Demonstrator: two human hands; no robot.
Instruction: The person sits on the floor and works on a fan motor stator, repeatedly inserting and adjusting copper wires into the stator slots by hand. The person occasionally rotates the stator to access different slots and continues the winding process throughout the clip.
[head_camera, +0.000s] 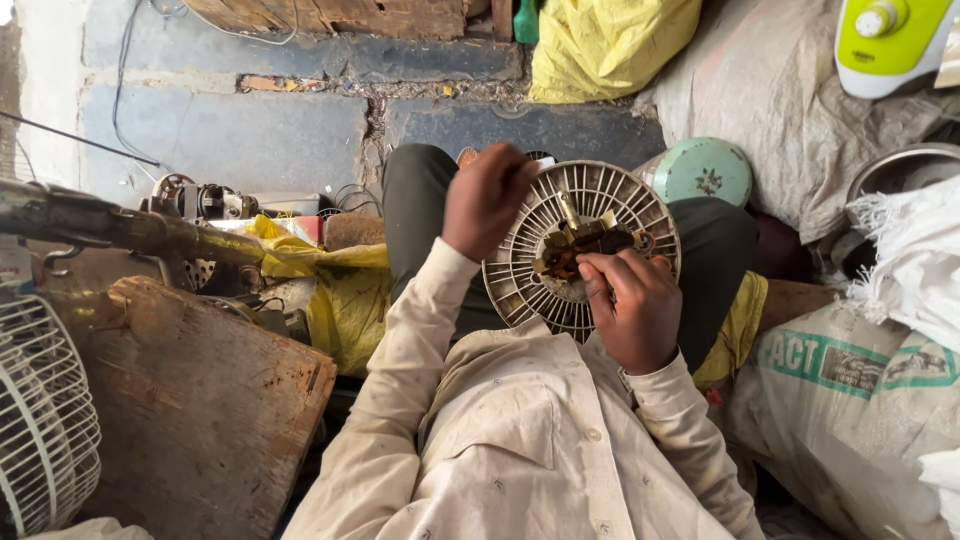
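A round, dirty cream plastic fan grille (520, 285) with a small motor at its middle (580, 245) rests on my lap. My left hand (487, 198) grips the grille's upper left rim. On the lower right, my right hand (632, 308) has its fingers closed on the motor's rusty copper windings. A brass-coloured shaft (569, 211) sticks up from the motor between the two hands.
A worn wooden board (200, 400) and a white wire fan guard (40, 420) lie at the left, with a yellow plastic bag (330, 290) and motor parts (195, 200) behind. Woven sacks (850, 400), a green round lid (705, 170) and a lime-green appliance (885, 40) crowd the right.
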